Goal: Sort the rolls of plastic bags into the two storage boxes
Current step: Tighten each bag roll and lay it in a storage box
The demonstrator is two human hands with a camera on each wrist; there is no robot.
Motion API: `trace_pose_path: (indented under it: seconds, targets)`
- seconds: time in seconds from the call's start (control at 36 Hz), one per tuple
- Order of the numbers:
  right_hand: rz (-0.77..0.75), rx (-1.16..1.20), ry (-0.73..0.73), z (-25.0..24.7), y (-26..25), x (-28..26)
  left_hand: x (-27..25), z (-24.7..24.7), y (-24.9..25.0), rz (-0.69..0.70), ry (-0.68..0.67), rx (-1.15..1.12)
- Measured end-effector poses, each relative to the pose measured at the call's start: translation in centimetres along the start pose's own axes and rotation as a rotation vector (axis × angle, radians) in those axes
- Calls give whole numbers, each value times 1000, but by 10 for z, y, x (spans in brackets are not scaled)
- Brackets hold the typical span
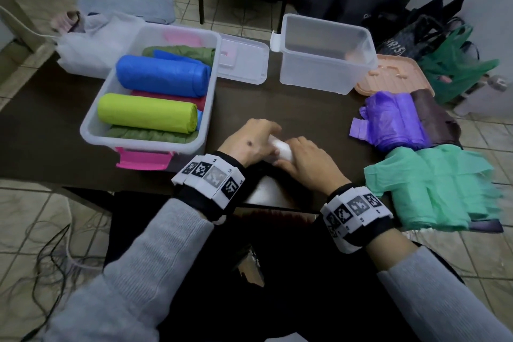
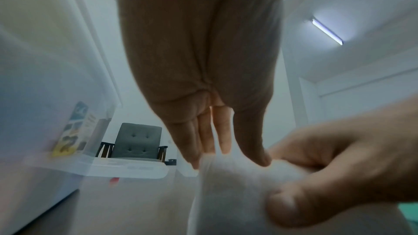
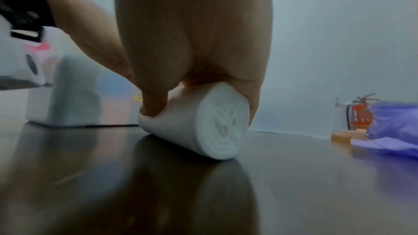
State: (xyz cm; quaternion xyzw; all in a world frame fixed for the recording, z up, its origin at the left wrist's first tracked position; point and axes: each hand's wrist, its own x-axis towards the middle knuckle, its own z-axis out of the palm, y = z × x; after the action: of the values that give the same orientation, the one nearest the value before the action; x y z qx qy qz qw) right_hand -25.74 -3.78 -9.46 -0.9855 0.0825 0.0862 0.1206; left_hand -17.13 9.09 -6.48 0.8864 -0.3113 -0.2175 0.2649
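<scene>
A white roll (image 1: 283,149) of plastic bags lies on the dark table (image 1: 249,100) near its front edge, with a hand at each end. My left hand (image 1: 251,139) pinches its left end between fingers and thumb, as the left wrist view (image 2: 221,146) shows. My right hand (image 1: 302,159) curls round the right end, thumb on one side and fingers on the other (image 3: 199,78). The roll's spiral end face (image 3: 224,122) faces the right wrist camera. The left storage box (image 1: 91,130) holds several coloured rolls. The right storage box (image 1: 324,75) looks empty.
A purple roll (image 1: 394,122), a brown one (image 1: 433,116) and loose green bags (image 1: 433,189) lie at the table's right edge. A clear lid (image 1: 244,64) sits between the boxes, a peach lid (image 1: 399,75) right of the right-hand box. Chair and bags stand behind.
</scene>
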Motion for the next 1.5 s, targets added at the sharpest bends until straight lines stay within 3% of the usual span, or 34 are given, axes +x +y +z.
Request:
trace_pose_path:
  seconds: [0.14, 0.25, 0.39, 0.47, 0.58, 0.67, 0.89, 1.03, 1.14, 1.25, 1.42, 1.5]
  targets:
    - [81, 269, 23, -5, 3, 10, -18, -26, 14, 149, 199, -119]
    - [65, 414, 73, -27, -7, 18, -42, -64, 14, 188, 405, -157]
    - [-21, 575, 188, -58, -36, 34, -71, -110, -21, 72, 739, -84]
    - [-99, 602, 209, -76, -62, 46, -85, -125, -56, -116, 857, -70]
    - [-249, 584, 240, -92, -104, 62, -99, -129, -95, -508, 808, -72]
    - [-339, 588, 225, -97, -138, 74, -104, -129, -112, -612, 708, -146]
    - [-437, 223, 97, -85, -189, 99, -98, -113, -120, -603, 680, -438]
    - [-431, -16, 187, -81, -193, 103, -98, -111, -122, -553, 742, -529]
    - [-440, -65, 200, -81, -197, 104, -98, -108, -126, -503, 755, -549]
    - [-457, -92, 120, -78, -198, 101, -98, -106, -127, -489, 783, -589]
    - [-388, 72, -67, -83, -195, 107, -96, -104, -128, -494, 787, -622]
    - [-402, 45, -83, -83, -196, 106, -96, -102, -131, -449, 791, -633]
